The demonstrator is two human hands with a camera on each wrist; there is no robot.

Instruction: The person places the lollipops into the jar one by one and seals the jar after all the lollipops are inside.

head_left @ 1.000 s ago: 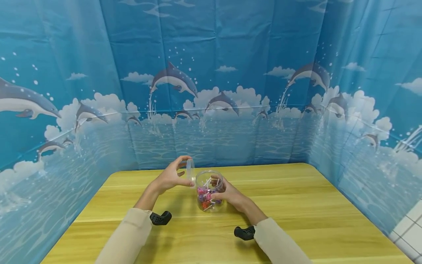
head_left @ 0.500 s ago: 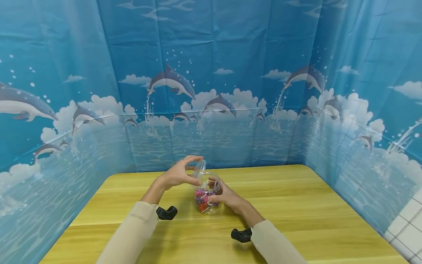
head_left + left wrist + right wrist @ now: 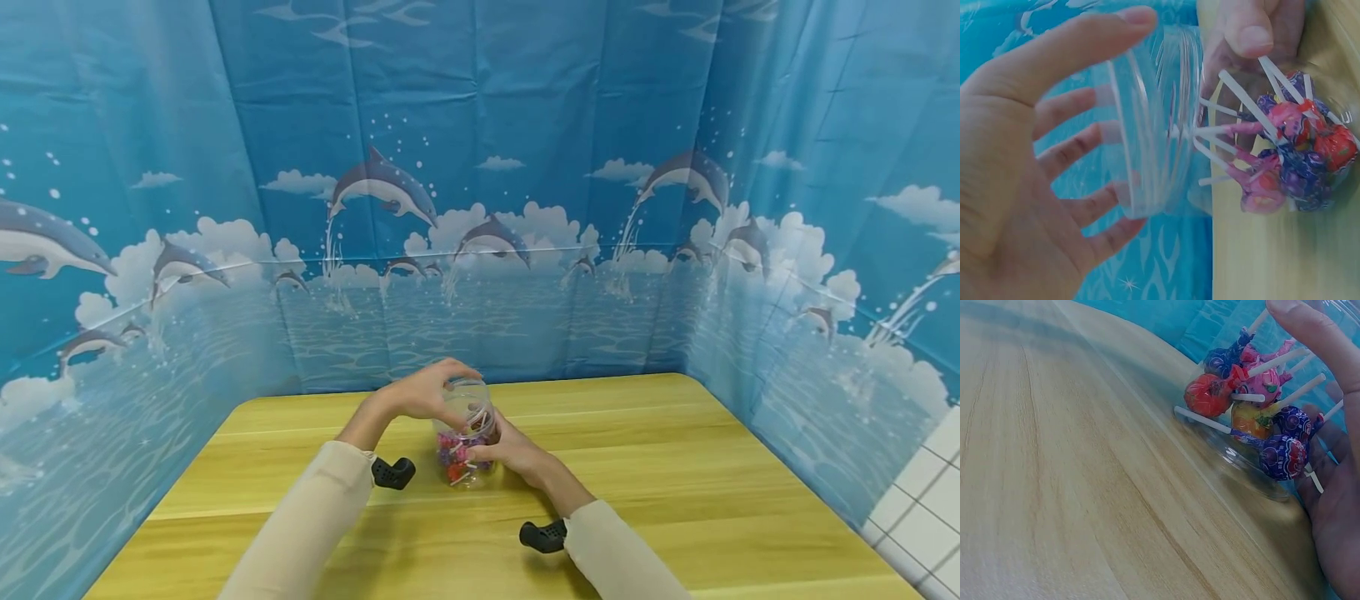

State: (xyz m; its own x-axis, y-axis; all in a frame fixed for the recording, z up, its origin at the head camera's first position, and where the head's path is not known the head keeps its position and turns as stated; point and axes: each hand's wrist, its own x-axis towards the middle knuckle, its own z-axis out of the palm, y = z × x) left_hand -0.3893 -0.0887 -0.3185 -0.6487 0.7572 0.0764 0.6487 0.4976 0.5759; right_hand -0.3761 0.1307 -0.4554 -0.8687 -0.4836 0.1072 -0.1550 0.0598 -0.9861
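A clear plastic jar (image 3: 471, 479) stands on the table with wrapped lollipops (image 3: 1210, 394) in it, in red, pink, purple and yellow. My right hand (image 3: 521, 454) grips the jar's right side, thumb in front and fingers behind. At the jar's mouth is a clear round lid (image 3: 1141, 144), held by its rim between the thumb and fingers of my left hand (image 3: 420, 396). In the left wrist view the lid lies against or very close to the jar's rim; I cannot tell if it is seated. White lollipop sticks (image 3: 1244, 100) point toward the mouth.
The yellow wood-grain table (image 3: 637, 467) extends around the jar. Behind it and at both sides hangs a blue dolphin-print curtain (image 3: 525, 325). Black curved pieces (image 3: 393, 473) sit at both wrists. White tiles (image 3: 918, 508) show at the far right.
My left hand has moved right and tipped the lid from nearly upright beside the jar to over its mouth. The right hand keeps its grip on the jar.
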